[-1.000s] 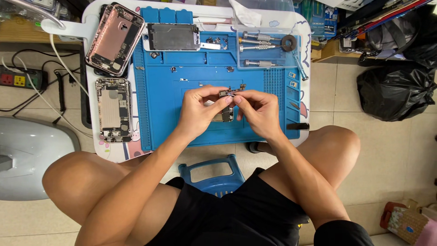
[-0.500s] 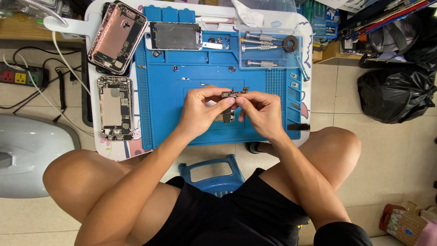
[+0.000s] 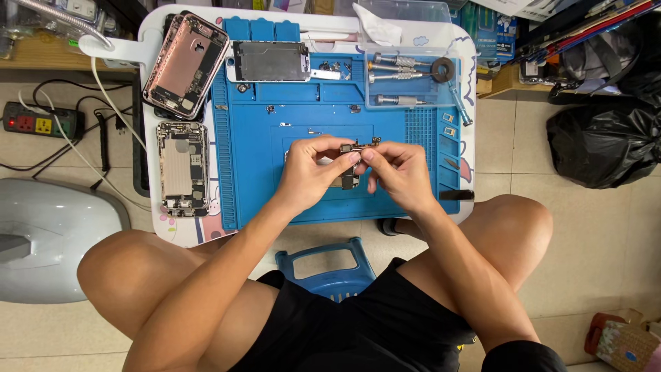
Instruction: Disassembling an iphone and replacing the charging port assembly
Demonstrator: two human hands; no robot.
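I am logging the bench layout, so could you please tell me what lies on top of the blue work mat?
On the blue work mat lie a bare phone screen frame, loose screws and screwdrivers. Both hands, left hand and right hand, hold a small dark phone part over it, hiding the mat beneath.

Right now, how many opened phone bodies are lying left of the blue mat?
2: a pink phone housing lies tilted at the table's top left corner, and an opened phone body lies upright below it. The screen panel on the mat isn't counted.

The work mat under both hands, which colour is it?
The mat is blue, seen best in the head view.
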